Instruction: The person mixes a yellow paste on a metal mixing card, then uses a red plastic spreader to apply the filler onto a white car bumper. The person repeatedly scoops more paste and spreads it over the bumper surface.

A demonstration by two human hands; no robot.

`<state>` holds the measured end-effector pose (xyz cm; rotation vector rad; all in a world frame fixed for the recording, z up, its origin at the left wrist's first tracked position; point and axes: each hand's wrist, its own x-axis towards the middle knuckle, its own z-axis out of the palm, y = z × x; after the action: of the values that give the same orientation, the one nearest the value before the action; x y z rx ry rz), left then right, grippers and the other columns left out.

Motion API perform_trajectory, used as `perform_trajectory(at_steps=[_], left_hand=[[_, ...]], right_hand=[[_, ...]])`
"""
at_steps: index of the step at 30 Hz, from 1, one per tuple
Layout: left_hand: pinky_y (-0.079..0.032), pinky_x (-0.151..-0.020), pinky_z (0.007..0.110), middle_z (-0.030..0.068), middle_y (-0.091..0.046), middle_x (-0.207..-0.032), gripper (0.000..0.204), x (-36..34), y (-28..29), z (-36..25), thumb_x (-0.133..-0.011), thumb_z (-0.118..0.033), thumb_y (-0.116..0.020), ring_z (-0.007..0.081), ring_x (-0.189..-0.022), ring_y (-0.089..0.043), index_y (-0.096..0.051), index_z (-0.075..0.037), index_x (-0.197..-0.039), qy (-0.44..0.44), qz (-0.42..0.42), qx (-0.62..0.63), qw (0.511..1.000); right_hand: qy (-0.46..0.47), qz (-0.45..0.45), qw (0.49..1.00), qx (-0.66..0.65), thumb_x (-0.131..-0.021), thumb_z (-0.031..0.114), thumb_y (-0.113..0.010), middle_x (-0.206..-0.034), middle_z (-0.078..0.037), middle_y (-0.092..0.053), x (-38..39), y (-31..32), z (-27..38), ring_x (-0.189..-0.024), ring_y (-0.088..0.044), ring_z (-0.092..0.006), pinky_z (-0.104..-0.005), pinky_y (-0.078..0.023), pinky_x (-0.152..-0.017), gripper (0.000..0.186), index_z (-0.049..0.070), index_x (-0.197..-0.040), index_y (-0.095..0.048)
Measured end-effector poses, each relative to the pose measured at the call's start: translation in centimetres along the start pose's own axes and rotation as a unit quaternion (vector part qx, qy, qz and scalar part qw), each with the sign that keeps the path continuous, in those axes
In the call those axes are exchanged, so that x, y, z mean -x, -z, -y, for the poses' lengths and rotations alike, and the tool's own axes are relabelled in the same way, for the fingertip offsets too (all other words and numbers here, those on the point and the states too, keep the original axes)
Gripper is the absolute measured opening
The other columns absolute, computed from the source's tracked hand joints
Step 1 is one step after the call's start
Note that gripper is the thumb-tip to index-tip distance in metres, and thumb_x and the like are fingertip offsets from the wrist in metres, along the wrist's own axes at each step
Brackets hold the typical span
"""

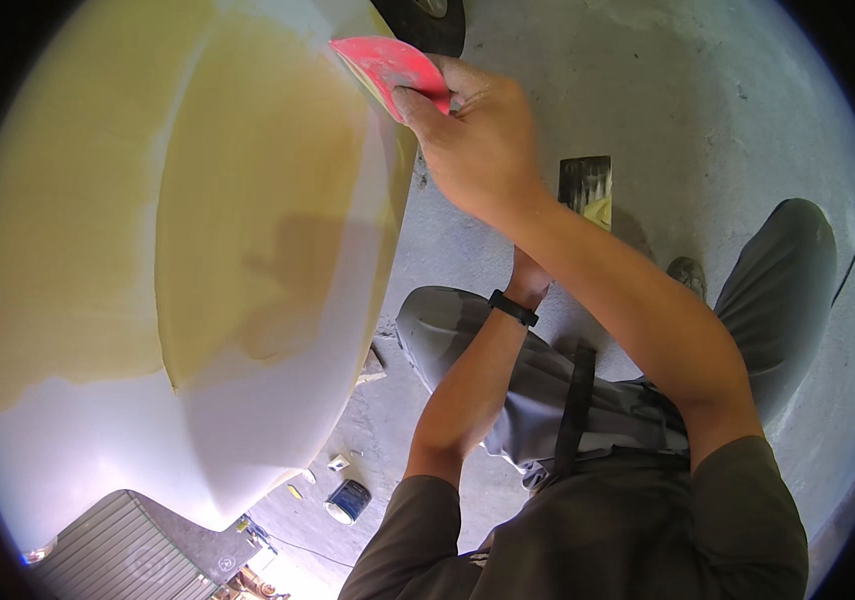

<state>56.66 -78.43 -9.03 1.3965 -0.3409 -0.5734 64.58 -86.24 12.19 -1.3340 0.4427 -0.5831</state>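
Right hand [487, 145] at 12 o'clock pinches a pink spreader [392, 72] between thumb and fingers, its long edge turned toward 8 o'clock, with yellowish paste along that edge. One corner overlaps the rim of the panel [87, 450]; whether it presses there I cannot tell. Left hand [532, 274], just up from the centre toward 1 o'clock, is mostly hidden behind the right forearm, so its grip cannot be told. Past that forearm, at 2 o'clock, a dark board [579, 178] shows, bearing pale yellow paste [599, 212]; the left hand may be holding it, but the contact is out of sight.

The panel, white and curved, fills the side from 7 to 11 o'clock. A yellow coat [237, 190] covers much of it, on both sides of a curved seam. By its look, the spreading seems well advanced on the upper and middle parts. Toward 8 o'clock the coat ends in an uneven border, with white below; a paler strip also runs along the rim nearest the person. Whether those areas need coating, or the coat needs more smoothing, cannot be judged. Paste remains on the board, so supplies seem not used up.

At 7 o'clock a tin [347, 502] is on the floor [507, 40]; a wheel [427, 20] shows at 12.
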Motion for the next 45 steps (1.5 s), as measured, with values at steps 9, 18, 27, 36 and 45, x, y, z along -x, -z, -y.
perform_trajectory(at_steps=[9, 18, 27, 36, 45], left_hand=[[-0.049, -0.073, 0.025, -0.0002, -0.069, -0.097, 0.036, -1.0, 0.3, 0.0, -0.112, -0.029, -0.061, 0.0049, -0.083, -0.058, -0.069, 0.005, -0.123, 0.176, -0.011, -0.018, 0.984], [-0.041, -0.063, 0.024, -0.0048, -0.063, -0.085, 0.031, -1.2, 0.1, -2.0, -0.113, -0.023, -0.057, 0.004, -0.071, -0.051, -0.072, 0.003, -0.119, 0.113, 0.051, 0.056, 0.991], [-0.04, -0.064, 0.023, -0.0049, -0.063, -0.083, 0.032, -1.1, 0.0, -2.4, -0.112, -0.027, -0.059, 0.0036, -0.071, -0.052, -0.073, 0.001, -0.117, 0.144, 0.04, 0.074, 0.986], [-0.048, -0.071, 0.027, 0.0054, -0.071, -0.11, 0.025, 2.1, 0.3, -8.5, -0.109, -0.018, -0.055, 0.0121, -0.086, -0.064, -0.068, -0.004, -0.124, 0.093, 0.018, 0.372, 0.923], [-0.034, -0.059, 0.027, 0.0004, -0.043, -0.072, 0.044, 3.3, 1.9, -11.6, -0.108, -0.022, -0.049, 0.011, -0.066, -0.038, -0.055, 0.007, -0.141, 0.047, -0.143, 0.428, 0.891]], right_hand=[[0.124, 0.02, 0.992, -0.007, -0.097, 0.005, -0.072, -0.104, -0.011, -0.08, 3.0, -1.8, -0.2, -0.086, -0.071, -0.0144, -0.0307, -0.056, -0.078, 0.025, 0.004, -0.121, -0.079], [0.203, 0.074, 0.976, -0.041, -0.078, -0.011, -0.074, -0.115, -0.018, -0.076, 12.8, -3.1, 2.9, -0.097, -0.076, -0.0322, -0.0382, -0.063, -0.082, 0.045, 0.003, -0.12, -0.078], [0.195, 0.203, 0.957, -0.064, -0.085, -0.006, -0.073, -0.108, -0.012, -0.078, 14.1, -2.7, 3.5, -0.092, -0.075, -0.0294, -0.0369, -0.06, -0.08, 0.038, 0.005, -0.121, -0.079], [0.355, 0.242, 0.859, 0.278, -0.087, -0.006, -0.07, -0.114, -0.012, -0.074, 4.8, 13.8, 4.8, -0.097, -0.073, -0.027, -0.0379, -0.059, -0.081, 0.037, 0.005, -0.122, -0.075], [0.284, 0.258, 0.864, 0.327, -0.089, -0.006, -0.072, -0.115, -0.013, -0.074, 2.2, 16.4, -1.5, -0.099, -0.074, -0.0283, -0.0372, -0.059, -0.085, 0.035, 0.006, -0.122, -0.075]])
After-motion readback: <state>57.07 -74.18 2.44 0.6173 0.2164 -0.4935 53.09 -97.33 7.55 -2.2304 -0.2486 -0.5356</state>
